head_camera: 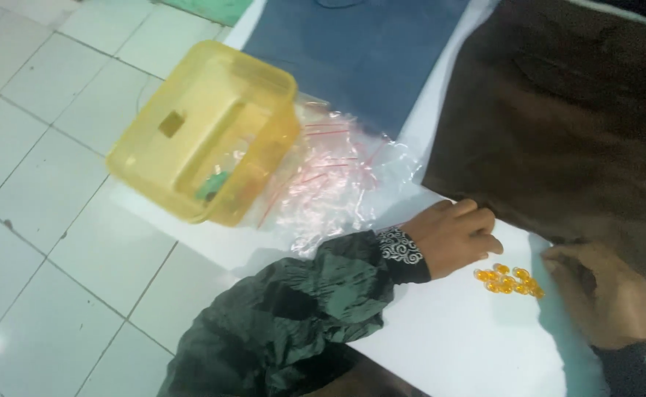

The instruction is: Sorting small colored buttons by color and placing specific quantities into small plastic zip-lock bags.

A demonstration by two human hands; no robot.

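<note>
Several small orange translucent capsules lie in a cluster on a white sheet. My left hand rests just left of them, fingers curled, knuckles toward the capsules, in a dark green sleeve with a patterned cuff. My right hand lies just right of the cluster, fingertips near it, palm down. Neither hand visibly holds anything.
A yellow translucent plastic box lies tilted on its side at the left. A heap of clear zip bags with red strips spills beside it. Brown cloth and blue cloth cover the upper area. White floor tiles extend left.
</note>
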